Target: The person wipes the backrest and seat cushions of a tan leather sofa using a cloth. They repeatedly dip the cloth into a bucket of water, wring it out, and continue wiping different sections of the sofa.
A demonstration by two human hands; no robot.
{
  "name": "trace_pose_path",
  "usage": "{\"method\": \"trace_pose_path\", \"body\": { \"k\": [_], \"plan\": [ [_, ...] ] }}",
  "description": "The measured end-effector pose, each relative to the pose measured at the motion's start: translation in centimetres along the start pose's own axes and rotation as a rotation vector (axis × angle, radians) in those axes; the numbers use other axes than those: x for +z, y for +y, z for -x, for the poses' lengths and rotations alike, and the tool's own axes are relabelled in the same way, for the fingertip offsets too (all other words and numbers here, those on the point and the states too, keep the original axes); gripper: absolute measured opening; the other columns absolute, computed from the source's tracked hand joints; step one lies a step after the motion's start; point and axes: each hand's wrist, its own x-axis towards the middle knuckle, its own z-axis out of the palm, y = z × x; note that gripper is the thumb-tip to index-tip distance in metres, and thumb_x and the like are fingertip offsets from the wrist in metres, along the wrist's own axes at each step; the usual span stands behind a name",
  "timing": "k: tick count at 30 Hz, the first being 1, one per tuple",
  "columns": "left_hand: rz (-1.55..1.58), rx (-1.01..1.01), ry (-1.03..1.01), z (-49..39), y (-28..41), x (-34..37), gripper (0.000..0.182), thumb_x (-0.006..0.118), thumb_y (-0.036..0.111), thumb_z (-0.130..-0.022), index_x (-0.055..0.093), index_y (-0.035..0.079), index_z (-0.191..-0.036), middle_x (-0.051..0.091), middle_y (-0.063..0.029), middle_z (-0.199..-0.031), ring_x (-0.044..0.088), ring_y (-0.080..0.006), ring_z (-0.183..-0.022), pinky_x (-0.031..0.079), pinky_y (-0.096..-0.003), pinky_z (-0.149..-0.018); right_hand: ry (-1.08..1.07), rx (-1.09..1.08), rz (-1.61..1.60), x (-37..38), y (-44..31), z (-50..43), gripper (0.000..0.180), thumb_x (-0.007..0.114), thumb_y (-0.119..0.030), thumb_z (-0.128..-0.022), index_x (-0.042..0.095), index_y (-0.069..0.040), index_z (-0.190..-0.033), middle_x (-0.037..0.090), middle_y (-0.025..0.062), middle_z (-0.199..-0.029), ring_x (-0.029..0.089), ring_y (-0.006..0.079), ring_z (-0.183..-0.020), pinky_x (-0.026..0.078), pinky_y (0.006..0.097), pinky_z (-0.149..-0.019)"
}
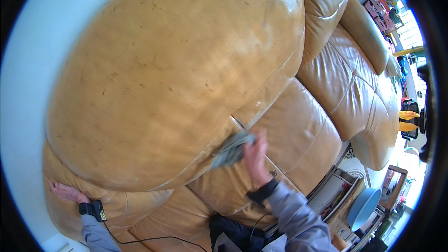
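My right hand [256,157] grips a grey-green cloth [229,151], blurred and partly bunched. The cloth is at the lower edge of the large tan leather backrest [175,63] of a sofa, where it meets the seat cushions. Dark marks and scuffs dot the backrest. At the lower left, my left hand [68,193] rests on the sofa's padded leather armrest [112,199] and holds nothing. A black device is strapped to that wrist, with a cable running from it. Just below the cloth lies a leather seat cushion [220,189].
Another sofa section [350,80] curves away at the right. Beside the sofa, a light-blue basin [364,209] stands on a cluttered wooden table [336,210]. A pale wall [35,59] is behind the backrest. The black cable [150,240] crosses low in front of me.
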Motion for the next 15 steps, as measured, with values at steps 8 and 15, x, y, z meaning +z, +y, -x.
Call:
{"method": "trace_pose_path", "body": {
  "k": [8,15],
  "plan": [
    [0.084,0.004,-0.003,-0.2,-1.0,0.3,0.055,0.037,0.04,-0.107,0.054,-0.006,-0.134,0.058,-0.0248,-0.133,0.053,-0.0393,-0.124,0.041,-0.0452,-0.106,-0.095,0.226,-0.07,6.4,1.9,5.9,0.029,0.058,-0.018,-0.093,0.054,-0.004,-0.118,0.059,0.0172,-0.093,0.056,0.0316,-0.086,0.05,0.0464,-0.073],
    [0.063,0.071,-0.009,-0.5,-4.5,1.2,0.061,0.036,0.044,-0.107,0.053,-0.008,-0.133,0.057,-0.0273,-0.133,0.052,-0.04,-0.124,0.041,-0.0434,-0.106,-0.231,0.134,0.168,2.9,7.5,0.7,0.022,0.062,-0.015,-0.087,0.058,-0.004,-0.106,0.063,0.0214,-0.093,0.063,0.0423,-0.089,0.052,0.0517,-0.074]
  ]
}}
